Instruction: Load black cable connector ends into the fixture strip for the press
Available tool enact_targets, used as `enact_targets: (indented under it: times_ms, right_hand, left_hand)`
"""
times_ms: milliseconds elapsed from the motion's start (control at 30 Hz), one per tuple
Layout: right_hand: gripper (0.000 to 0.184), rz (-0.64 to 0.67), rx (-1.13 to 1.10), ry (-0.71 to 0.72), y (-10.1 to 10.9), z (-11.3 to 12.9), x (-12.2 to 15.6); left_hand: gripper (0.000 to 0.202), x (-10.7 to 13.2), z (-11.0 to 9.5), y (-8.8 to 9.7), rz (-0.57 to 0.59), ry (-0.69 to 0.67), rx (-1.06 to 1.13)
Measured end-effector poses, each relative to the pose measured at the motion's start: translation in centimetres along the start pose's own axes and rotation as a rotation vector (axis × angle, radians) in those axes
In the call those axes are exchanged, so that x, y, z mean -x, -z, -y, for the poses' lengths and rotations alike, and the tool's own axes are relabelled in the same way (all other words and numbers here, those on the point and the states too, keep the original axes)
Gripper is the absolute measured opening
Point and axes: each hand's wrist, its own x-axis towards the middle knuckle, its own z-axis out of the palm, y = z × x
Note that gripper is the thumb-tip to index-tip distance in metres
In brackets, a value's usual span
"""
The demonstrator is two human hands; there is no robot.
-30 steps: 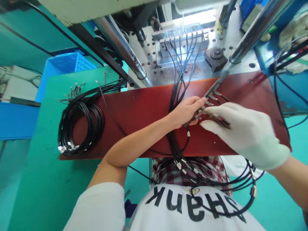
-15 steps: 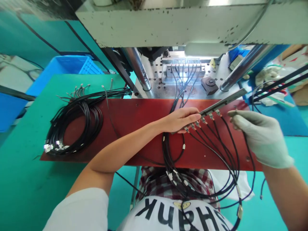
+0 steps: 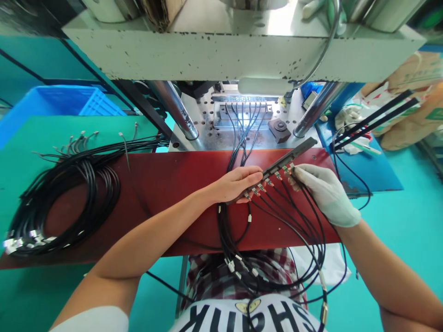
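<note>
I see the metal fixture bar (image 3: 277, 167) lying slantwise over the red board (image 3: 180, 184), a row of cable connectors (image 3: 266, 183) plugged along its near edge — my bare left hand (image 3: 238, 183) has its fingers curled shut around the bar's lower end. My gloved right hand (image 3: 325, 193) pinches its fingertips together on the cable ends (image 3: 293, 171) at the bar's upper part, their black cables (image 3: 294, 230) looping off the board's near edge. A coiled cable bundle (image 3: 65, 193) rests on the board's far left end — behind the board stands the press (image 3: 242, 50).
</note>
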Motion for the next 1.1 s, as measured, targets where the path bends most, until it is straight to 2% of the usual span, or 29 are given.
enact_targets:
  times_ms: [200,300,500,567,633,700,767,900,1100]
  right_hand:
    - [0.037,0.032,-0.053,0.008,-0.1,-0.2,0.0]
    - [0.036,0.09,-0.147,-0.003,0.1,-0.2,0.1]
    - [0.033,0.107,-0.336,-0.139,-0.1,-0.9,0.0]
    - [0.033,0.008,-0.258,-0.121,-0.3,-1.0,0.0]
    - [0.033,-0.141,-0.083,-0.047,-0.5,-0.8,0.0]
    - [0.03,-0.214,0.073,0.01,-0.6,-0.3,-0.1]
    - [0.03,-0.183,0.124,0.015,-0.7,0.1,-0.2]
    - [0.03,-0.131,0.061,-0.003,-0.9,0.2,-0.6]
    - [0.035,-0.156,0.02,-0.052,-1.2,-0.4,-0.7]
  left_hand:
    - [0.042,0.1,0.1,0.1,0.001,0.011,-0.002]
    - [0.042,0.2,0.1,0.1,-0.005,0.023,0.014]
    - [0.042,0.2,0.0,0.1,-0.014,0.022,0.014]
    - [0.041,0.3,0.0,0.1,-0.015,0.024,0.014]
    - [0.041,0.4,0.0,0.1,-0.015,0.03,0.015]
    - [0.041,0.4,0.1,0.1,-0.014,0.037,0.016]
    - [0.041,0.4,0.1,0.1,-0.008,0.037,0.013]
    - [0.041,0.5,0.0,0.0,0.008,0.018,-0.028]
    - [0.039,0.6,-0.6,-0.4,-0.042,-0.052,-0.274]
